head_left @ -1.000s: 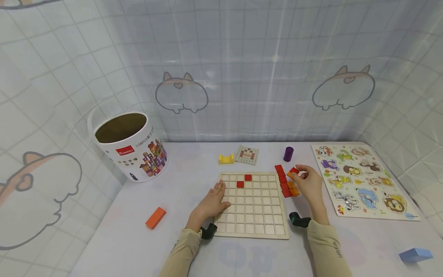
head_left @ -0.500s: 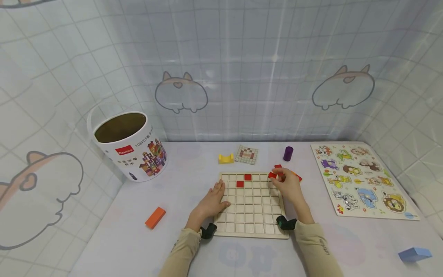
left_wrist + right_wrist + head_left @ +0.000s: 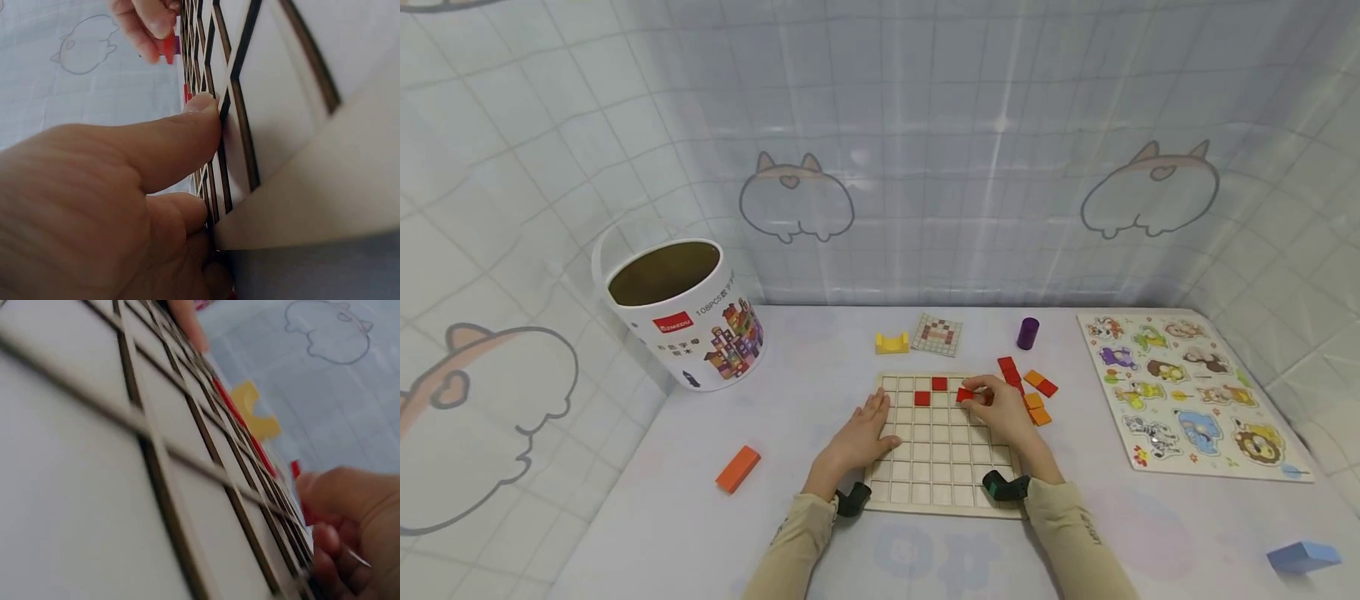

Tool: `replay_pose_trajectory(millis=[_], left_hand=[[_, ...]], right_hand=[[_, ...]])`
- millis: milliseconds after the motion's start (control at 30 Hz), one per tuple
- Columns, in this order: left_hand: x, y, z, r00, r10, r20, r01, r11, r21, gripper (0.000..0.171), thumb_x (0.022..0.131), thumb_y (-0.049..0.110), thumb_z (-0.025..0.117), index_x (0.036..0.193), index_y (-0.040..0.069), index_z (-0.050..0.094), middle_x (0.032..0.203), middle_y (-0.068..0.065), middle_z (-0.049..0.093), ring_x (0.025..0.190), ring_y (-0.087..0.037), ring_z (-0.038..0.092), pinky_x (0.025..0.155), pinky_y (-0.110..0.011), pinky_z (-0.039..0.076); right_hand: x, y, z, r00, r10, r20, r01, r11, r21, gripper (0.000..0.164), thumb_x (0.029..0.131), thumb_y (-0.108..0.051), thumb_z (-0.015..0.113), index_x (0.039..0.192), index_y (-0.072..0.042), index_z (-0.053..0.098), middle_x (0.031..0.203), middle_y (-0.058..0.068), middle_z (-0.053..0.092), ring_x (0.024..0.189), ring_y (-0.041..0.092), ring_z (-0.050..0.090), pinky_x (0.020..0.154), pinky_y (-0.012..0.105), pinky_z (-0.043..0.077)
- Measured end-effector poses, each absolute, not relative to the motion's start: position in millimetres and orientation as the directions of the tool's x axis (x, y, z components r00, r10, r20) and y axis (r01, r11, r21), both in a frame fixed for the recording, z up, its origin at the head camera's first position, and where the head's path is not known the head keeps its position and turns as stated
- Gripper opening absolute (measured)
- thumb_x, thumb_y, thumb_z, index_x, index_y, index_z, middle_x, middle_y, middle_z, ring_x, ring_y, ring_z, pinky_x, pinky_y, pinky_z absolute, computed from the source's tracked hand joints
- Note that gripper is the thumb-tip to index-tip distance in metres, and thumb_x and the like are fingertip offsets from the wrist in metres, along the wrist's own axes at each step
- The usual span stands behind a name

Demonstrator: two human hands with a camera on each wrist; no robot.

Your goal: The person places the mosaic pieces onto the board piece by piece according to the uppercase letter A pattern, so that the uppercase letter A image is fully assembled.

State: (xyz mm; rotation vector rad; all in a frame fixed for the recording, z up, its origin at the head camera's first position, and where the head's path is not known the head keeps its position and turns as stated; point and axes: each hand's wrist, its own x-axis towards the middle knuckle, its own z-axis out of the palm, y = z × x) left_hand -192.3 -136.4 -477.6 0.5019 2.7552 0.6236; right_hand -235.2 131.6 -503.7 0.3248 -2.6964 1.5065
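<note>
A wooden grid board point(image 3: 940, 467) lies flat on the table, with two red square tiles set in its upper cells, one red tile point(image 3: 922, 398) a row below and left of the other red tile point(image 3: 939, 383). My left hand point(image 3: 857, 437) rests with straight fingers on the board's left edge, its thumb over the grid. Between thumb and fingers, my right hand point(image 3: 1000, 408) pinches a red tile point(image 3: 964, 395) over the board's upper right cells. In the right wrist view that pinched tile point(image 3: 295, 467) shows at the fingertips, close over the grid.
Loose red tiles point(image 3: 1009, 367) and orange tiles point(image 3: 1036, 408) lie right of the board. Behind it are a yellow block point(image 3: 892, 343), a pattern card point(image 3: 937, 335) and a purple cylinder point(image 3: 1028, 333). A bucket point(image 3: 700, 333) stands left, an animal puzzle point(image 3: 1187, 392) right.
My right hand has picked up a red tile from the loose tiles and carried it left over the board. My left hand has stayed on the board's left edge.
</note>
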Motion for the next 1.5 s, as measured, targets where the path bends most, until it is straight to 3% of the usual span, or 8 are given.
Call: replay_pose_trajectory(millis=[433, 800, 1000, 1267, 1500], left_hand=[[-193, -136, -476, -0.901, 0.392, -0.186, 0.273, 0.846, 0.458, 0.074, 0.098, 0.031, 0.054, 0.151, -0.007, 0.019, 0.162, -0.022, 0.008, 0.150, -0.037, 0.012, 0.121, -0.052, 0.017], [-193, -136, -477, -0.903, 0.385, -0.193, 0.261, 0.847, 0.464, 0.075, 0.098, 0.031, 0.054, 0.152, -0.006, 0.018, 0.162, -0.020, 0.007, 0.150, -0.036, 0.011, 0.121, -0.052, 0.016], [-192, -136, -477, -0.905, 0.382, -0.189, 0.259, 0.845, 0.469, 0.074, 0.099, 0.032, 0.053, 0.152, -0.006, 0.018, 0.162, -0.020, 0.008, 0.151, -0.035, 0.011, 0.122, -0.051, 0.016], [-193, -136, -476, -0.903, 0.381, -0.199, 0.255, 0.848, 0.465, 0.074, 0.099, 0.032, 0.053, 0.152, -0.006, 0.018, 0.162, -0.020, 0.007, 0.151, -0.035, 0.011, 0.122, -0.051, 0.016], [-194, -136, -478, -0.904, 0.378, -0.199, 0.258, 0.854, 0.452, 0.075, 0.098, 0.033, 0.054, 0.152, -0.006, 0.018, 0.162, -0.020, 0.007, 0.151, -0.035, 0.012, 0.122, -0.051, 0.016]], right_hand=[[-237, 120, -511, -0.978, -0.151, 0.143, -0.203, 0.545, -0.814, 0.027, 0.085, -0.010, 0.074, 0.112, -0.014, 0.071, 0.085, 0.004, 0.067, 0.070, 0.013, 0.051, 0.061, 0.022, 0.041], [-234, 117, -507, -0.981, -0.128, 0.146, -0.192, 0.533, -0.824, 0.032, 0.084, -0.011, 0.074, 0.116, -0.015, 0.071, 0.088, 0.005, 0.068, 0.072, 0.013, 0.053, 0.063, 0.022, 0.044], [-232, 120, -500, -0.975, -0.070, 0.210, -0.218, 0.474, -0.853, 0.033, 0.084, -0.011, 0.075, 0.117, -0.012, 0.070, 0.083, 0.009, 0.063, 0.069, 0.016, 0.053, 0.058, 0.020, 0.045], [-234, 139, -490, -0.967, 0.027, 0.255, -0.217, 0.438, -0.872, 0.035, 0.085, -0.011, 0.074, 0.119, -0.008, 0.068, 0.080, 0.010, 0.061, 0.062, 0.009, 0.048, 0.050, 0.020, 0.039], [-235, 169, -487, -0.947, 0.193, 0.255, -0.141, 0.463, -0.875, 0.032, 0.086, -0.014, 0.073, 0.118, -0.010, 0.069, 0.092, 0.015, 0.067, 0.071, 0.001, 0.049, 0.061, 0.014, 0.040]])
